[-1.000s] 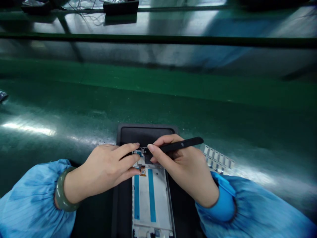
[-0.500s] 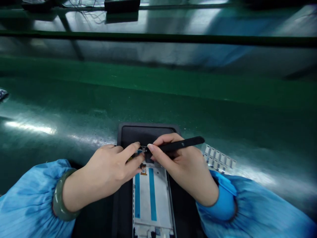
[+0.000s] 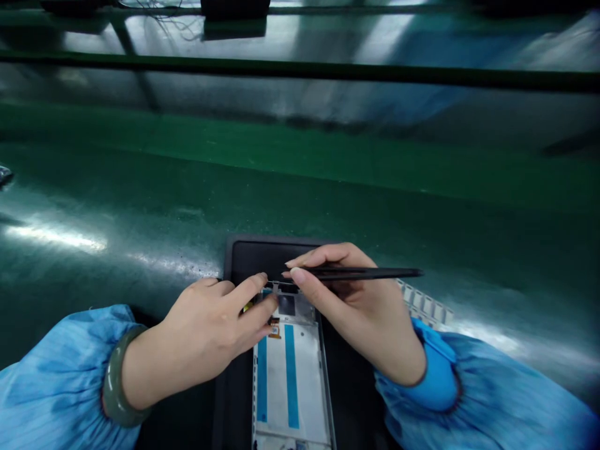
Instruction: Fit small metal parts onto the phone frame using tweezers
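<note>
A phone chassis (image 3: 304,381), silver with two blue strips, lies lengthwise in a black tray. Over its upper left corner, my left hand (image 3: 220,319) grips it with fingertips at the top edge and on the inner face. A small pale strip (image 3: 275,288) shows beside those fingertips; its kind is unclear. My right hand (image 3: 349,306) pinches black tweezers (image 3: 370,273) between thumb and fingers, held almost level above the chassis's upper right end. The tweezers' tips are hidden by my thumb and fingers. An orange flex connector (image 3: 274,330) sits below my left fingers.
The black tray (image 3: 281,240) rests on a shiny green table (image 3: 164,206). Right of my right hand lies a pale sheet with rows of small rectangular parts (image 3: 429,305), partly covered. A dark bar (image 3: 300,67) crosses the far side, with dark boxes (image 3: 235,19) and wires beyond.
My right hand has lifted back a little to the right, and the tweezers have turned nearly level, away from the chassis's top end. My left hand stays almost in place.
</note>
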Action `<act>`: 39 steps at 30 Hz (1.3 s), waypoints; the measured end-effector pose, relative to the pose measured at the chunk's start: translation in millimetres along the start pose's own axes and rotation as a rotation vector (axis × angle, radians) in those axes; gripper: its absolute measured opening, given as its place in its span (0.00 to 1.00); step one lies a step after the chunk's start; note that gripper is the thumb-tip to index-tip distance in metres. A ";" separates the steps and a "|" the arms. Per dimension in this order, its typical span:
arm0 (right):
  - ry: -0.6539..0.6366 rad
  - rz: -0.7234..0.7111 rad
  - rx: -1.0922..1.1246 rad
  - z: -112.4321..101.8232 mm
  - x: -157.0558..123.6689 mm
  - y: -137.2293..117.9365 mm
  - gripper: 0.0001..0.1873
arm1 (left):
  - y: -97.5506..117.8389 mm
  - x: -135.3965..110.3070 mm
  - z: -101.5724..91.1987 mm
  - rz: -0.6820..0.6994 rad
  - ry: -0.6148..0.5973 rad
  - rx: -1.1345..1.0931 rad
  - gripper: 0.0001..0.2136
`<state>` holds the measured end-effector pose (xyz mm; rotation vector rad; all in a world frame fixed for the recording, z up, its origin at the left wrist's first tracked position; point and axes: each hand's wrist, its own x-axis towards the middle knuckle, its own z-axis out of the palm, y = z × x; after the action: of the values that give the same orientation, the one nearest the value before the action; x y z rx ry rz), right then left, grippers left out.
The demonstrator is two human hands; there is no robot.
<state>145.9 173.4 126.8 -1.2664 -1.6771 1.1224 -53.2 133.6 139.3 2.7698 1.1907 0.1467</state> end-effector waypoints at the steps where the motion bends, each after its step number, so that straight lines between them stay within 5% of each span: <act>1: -0.007 0.002 0.002 0.0 -0.4 0.9 0.06 | 0.1 0.1 -0.1 -0.002 -0.002 0.000 0.14; 39: -0.024 -0.160 -0.154 2.7 1.0 0.3 0.03 | 1.9 0.0 0.8 -0.015 0.005 0.016 0.16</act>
<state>143.3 173.9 125.7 -1.1915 -1.8771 0.9325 -51.8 132.3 138.8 2.7758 1.2185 0.1437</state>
